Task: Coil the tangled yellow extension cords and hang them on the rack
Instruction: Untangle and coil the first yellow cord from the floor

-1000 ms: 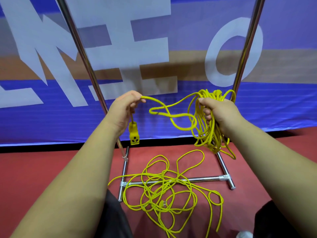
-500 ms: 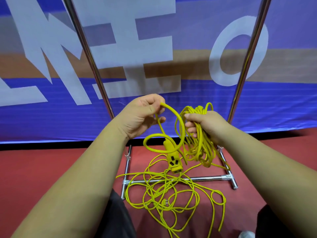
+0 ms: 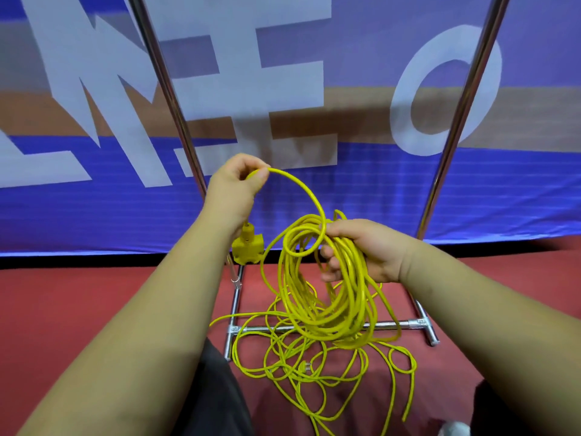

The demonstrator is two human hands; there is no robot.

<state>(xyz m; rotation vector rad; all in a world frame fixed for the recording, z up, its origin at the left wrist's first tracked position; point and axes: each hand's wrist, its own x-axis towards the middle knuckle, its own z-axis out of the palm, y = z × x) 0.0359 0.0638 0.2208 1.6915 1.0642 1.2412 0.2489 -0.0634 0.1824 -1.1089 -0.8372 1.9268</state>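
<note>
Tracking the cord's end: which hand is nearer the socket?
Left. The left hand pinches the cord above the socket, which dangles by its wrist; the right hand grips the coil farther right.

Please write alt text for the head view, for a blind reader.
The right hand grips a coil of yellow cord; the left hand pinches its free stretch, the socket end hanging below that wrist. More yellow cord lies tangled on the red floor over the metal rack's base.
</note>
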